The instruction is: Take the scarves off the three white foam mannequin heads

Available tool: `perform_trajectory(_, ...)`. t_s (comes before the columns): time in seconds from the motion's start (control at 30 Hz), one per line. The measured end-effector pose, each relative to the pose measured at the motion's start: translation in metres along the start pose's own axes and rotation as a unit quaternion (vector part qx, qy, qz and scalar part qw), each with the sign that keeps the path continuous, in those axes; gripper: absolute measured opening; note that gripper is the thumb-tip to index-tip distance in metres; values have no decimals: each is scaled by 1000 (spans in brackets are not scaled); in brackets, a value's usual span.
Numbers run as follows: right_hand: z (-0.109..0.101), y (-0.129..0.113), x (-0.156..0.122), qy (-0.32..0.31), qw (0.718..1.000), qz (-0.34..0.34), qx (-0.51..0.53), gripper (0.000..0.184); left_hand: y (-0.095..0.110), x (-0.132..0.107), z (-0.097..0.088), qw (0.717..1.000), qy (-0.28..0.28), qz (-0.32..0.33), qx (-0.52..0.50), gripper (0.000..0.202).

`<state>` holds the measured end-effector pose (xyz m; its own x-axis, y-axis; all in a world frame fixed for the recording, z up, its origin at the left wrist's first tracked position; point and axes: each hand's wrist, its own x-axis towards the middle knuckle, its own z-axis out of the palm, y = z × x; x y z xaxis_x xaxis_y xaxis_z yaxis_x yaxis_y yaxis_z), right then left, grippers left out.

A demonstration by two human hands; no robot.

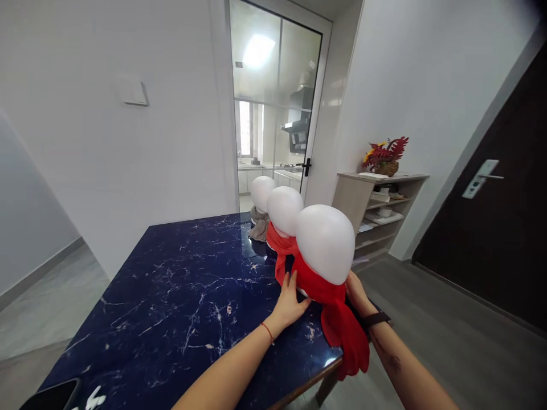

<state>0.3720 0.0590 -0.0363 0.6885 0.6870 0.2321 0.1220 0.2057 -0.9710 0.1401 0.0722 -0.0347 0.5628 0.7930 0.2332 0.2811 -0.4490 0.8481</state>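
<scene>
Three white mannequin heads stand in a row along the right edge of a dark blue marble table [179, 285]. The nearest head [325, 242] wears a red scarf [337, 319] whose end hangs over the table edge. My left hand [290, 302] rests on the table against the scarf at the head's base, fingers stretched out. My right hand [355, 290] reaches behind the head's right side and touches the scarf; most of its fingers are hidden. The middle head [284, 209] also wears a red scarf. The far head [261, 192] has a grey scarf.
A black phone [51, 396] lies at the table's near left corner. To the right stand a wooden shelf unit [376, 213] with a flower basket [386, 156] on top and a dark door [491, 228]. A glass kitchen door [273, 114] is behind the table.
</scene>
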Motion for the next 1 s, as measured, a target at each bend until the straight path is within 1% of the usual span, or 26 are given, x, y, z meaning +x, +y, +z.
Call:
perform_trajectory(0.03, 0, 0, -1, -6, 1000, 16, 0, 35, -1, 5, 4, 1000, -3, -8, -3, 85)
perform_trajectory(0.1, 0, -2, -5, -22, 999, 41, -1, 34, -1, 9, 11, 1000, -7, -2, -10, 86)
perform_trajectory(0.17, -1, -5, -14, -35, 999, 41, -1, 33, 4, 6, 13, 1000, -4, 15, -19, 85)
perform_trajectory(0.23, -3, -8, -29, -35, 999, 34, -6, 33, 10, -2, 10, 999, 2, 27, -25, 83)
perform_trajectory(0.33, -4, -11, -62, -23, 1000, 11, -17, 36, 19, -19, -7, 998, 27, 53, -15, 79)
perform_trajectory(0.4, 4, -14, -85, -30, 999, -6, -22, 38, 20, -30, -28, 995, 58, 81, 7, 74)
perform_trajectory(0.43, 11, -17, -95, -41, 999, -12, -23, 38, 19, -35, -40, 993, 76, 93, 21, 71)
perform_trajectory(0.47, 22, -21, -104, -58, 998, -15, -21, 39, 16, -39, -53, 990, 96, 101, 36, 69)
perform_trajectory(0.53, 54, -30, -118, -108, 994, -18, -3, 42, 8, -46, -80, 982, 143, 107, 67, 65)
perform_trajectory(0.6, 95, -41, -125, -166, 986, -17, 27, 50, -4, -51, -106, 971, 194, 100, 94, 60)
perform_trajectory(0.67, 141, -48, -127, -216, 975, -27, 55, 57, -20, -55, -132, 957, 251, 83, 116, 57)
perform_trajectory(0.73, 188, -50, -126, -260, 961, -49, 78, 57, -39, -58, -157, 941, 303, 60, 136, 54)
perform_trajectory(0.8, 230, -46, -125, -297, 947, -70, 98, 55, -60, -61, -181, 928, 339, 34, 149, 53)
perform_trajectory(0.87, 265, -37, -126, -328, 935, -76, 108, 54, -82, -63, -203, 920, 360, 10, 155, 53)
perform_trajectory(0.93, 293, -27, -128, -353, 927, -67, 110, 53, -101, -66, -220, 916, 374, -8, 148, 54)
perform_trajectory(1.0, 313, -16, -130, -372, 919, -57, 117, 52, -117, -67, -231, 914, 382, -18, 132, 55)
